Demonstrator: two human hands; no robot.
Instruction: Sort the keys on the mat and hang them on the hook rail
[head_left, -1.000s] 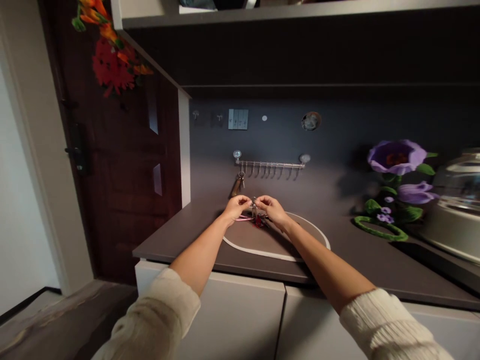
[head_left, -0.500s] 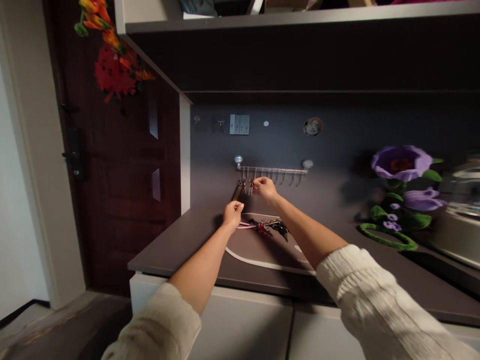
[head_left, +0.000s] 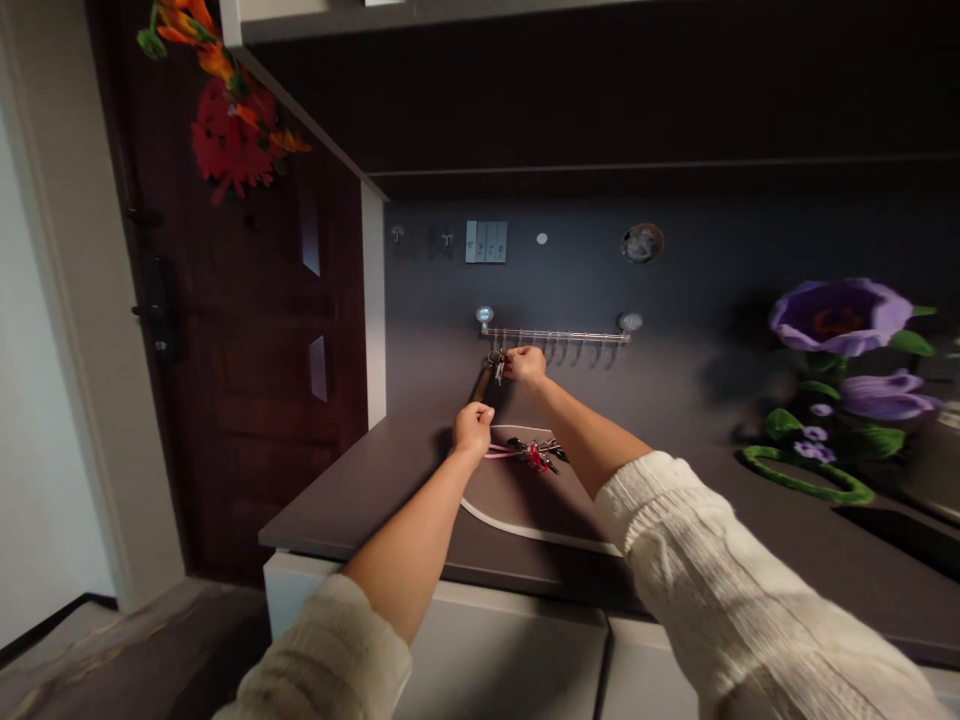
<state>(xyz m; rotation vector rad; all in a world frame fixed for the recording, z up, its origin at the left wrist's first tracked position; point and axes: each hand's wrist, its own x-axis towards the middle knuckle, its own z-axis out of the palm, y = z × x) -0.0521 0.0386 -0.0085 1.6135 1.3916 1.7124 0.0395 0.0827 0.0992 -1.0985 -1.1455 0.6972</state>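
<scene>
My left hand [head_left: 472,430] is closed at the lower end of a brown key strap [head_left: 484,382]. The strap slants up to a metal ring [head_left: 494,357] just under the left end of a clear hook rail [head_left: 555,336]. Beside that ring my right hand [head_left: 526,366] pinches with thumb and forefinger at small silver keys [head_left: 499,372]; its fingers partly hide what they grip. Below, a second bunch of keys [head_left: 538,457] with red trim and a pink strap [head_left: 504,452] shows over a brown mat [head_left: 517,500]. My left hand hides that strap's far end.
Two small hooks [head_left: 448,240], a switch panel [head_left: 486,242] and a round hole [head_left: 642,243] are on the wall above. Purple fabric flowers [head_left: 840,315] stand at right on the counter [head_left: 337,490]. A shelf [head_left: 600,90] overhangs; a dark red door [head_left: 247,400] is at left.
My right hand has shifted slightly left relative to the rail, bringing the silver keys close to the strap's ring. My left hand stays closed. The view has moved a little.
</scene>
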